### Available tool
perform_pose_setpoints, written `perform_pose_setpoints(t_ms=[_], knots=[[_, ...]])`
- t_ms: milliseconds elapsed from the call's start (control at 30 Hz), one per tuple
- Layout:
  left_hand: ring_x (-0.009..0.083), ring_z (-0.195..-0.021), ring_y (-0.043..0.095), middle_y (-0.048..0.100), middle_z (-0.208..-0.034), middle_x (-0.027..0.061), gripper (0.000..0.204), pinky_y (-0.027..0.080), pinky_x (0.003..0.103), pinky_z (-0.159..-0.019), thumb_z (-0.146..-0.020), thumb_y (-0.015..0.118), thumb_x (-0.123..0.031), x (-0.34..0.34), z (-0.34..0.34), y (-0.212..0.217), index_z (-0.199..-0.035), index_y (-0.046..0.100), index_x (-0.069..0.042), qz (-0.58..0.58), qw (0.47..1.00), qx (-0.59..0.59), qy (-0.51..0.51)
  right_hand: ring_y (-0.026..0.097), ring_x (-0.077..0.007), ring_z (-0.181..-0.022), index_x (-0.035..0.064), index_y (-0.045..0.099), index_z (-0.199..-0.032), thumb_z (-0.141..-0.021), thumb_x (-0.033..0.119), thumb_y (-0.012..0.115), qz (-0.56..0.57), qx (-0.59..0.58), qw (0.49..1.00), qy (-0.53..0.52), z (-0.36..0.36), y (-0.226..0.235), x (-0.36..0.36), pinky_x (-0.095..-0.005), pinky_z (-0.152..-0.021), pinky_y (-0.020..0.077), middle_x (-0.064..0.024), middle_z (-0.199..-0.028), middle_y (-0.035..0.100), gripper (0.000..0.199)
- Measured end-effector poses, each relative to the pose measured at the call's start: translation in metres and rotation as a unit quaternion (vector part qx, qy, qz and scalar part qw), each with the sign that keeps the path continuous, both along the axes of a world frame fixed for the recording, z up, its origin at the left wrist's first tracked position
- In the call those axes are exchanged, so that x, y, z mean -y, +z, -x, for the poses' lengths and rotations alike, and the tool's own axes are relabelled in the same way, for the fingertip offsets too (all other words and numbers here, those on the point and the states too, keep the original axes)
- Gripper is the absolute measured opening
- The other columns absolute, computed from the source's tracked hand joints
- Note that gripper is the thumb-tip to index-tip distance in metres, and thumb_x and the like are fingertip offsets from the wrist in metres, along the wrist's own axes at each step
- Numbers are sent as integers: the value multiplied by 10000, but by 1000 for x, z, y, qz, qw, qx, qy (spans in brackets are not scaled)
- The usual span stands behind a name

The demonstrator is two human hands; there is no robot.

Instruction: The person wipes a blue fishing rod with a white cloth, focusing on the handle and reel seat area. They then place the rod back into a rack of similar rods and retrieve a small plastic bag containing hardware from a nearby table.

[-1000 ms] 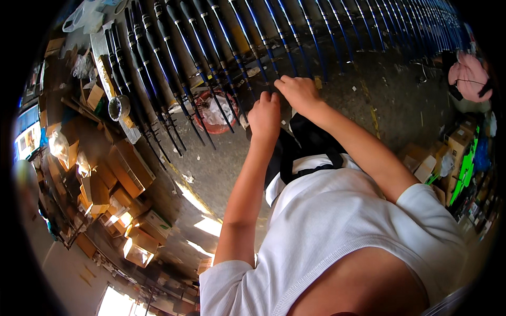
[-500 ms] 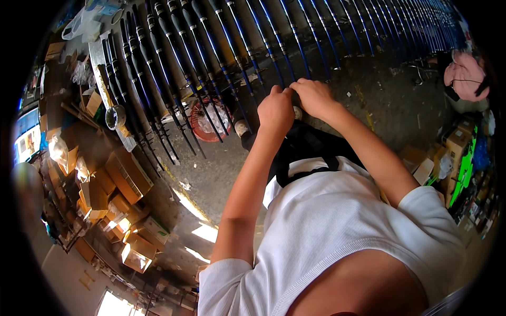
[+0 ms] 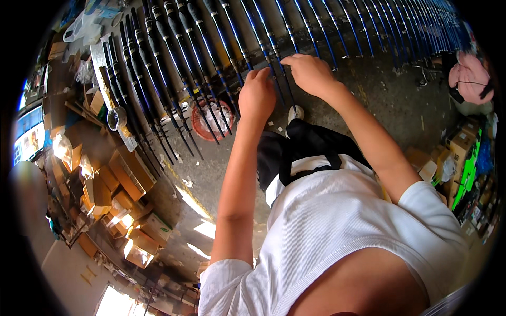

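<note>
A long row of blue fishing rods [image 3: 311, 29] with black handles lies side by side, their thin ends pointing toward me. My left hand [image 3: 257, 97] is closed at the end of one rod, fingers curled; its grip is partly hidden behind the hand. To its right, my right hand [image 3: 312, 75] reaches leftward with its fingers stretched out. Its fingertips are close beside another rod [image 3: 273, 45], and I cannot tell whether they touch it. Between my hands, two rods show dark thin tip sections [image 3: 287, 87] running down toward my shoe.
A red basket [image 3: 196, 122] with pale scraps stands on the floor below the rods. Cardboard boxes [image 3: 126, 174] are piled at the left, with more boxes [image 3: 457, 145] at the right. A tape roll [image 3: 117, 119] is near the left rods; a pink item [image 3: 469, 79] sits at the far right.
Both hands have moved left and away from me, and they are now apart where they were close together. Two dark rod tips now show between them. My shoe and legs have shifted.
</note>
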State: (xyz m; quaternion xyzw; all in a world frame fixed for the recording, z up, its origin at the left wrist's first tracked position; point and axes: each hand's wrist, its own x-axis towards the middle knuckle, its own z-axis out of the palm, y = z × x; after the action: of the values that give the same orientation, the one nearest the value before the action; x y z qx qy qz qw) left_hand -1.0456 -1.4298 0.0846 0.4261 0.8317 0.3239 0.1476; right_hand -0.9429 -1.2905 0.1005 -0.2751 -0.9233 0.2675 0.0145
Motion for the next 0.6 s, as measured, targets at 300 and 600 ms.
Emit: perform_pose_setpoints(t_ms=[300,600], knots=[[292,-927,610,598,-1033,72,342,510,406,-715,-775,647,-136,21,-53,-4,-1114,596,-139,204,971,-81,-94,646,-293,-752,58,602,-928,-730,167,701,-56,87,979,176,-55,-24,52,-413,-641,516,-95,-860,575,247],[320,-810,633,634,-948,93,237,506,426,-661,-860,559,-158,5,-61,25,-1090,619,-150,141,987,-32,-72,648,-332,-707,88,580,-888,-803,158,625,-36,-46,998,-12,-74,-4,11,-443,-615,525,-105,-955,563,119]])
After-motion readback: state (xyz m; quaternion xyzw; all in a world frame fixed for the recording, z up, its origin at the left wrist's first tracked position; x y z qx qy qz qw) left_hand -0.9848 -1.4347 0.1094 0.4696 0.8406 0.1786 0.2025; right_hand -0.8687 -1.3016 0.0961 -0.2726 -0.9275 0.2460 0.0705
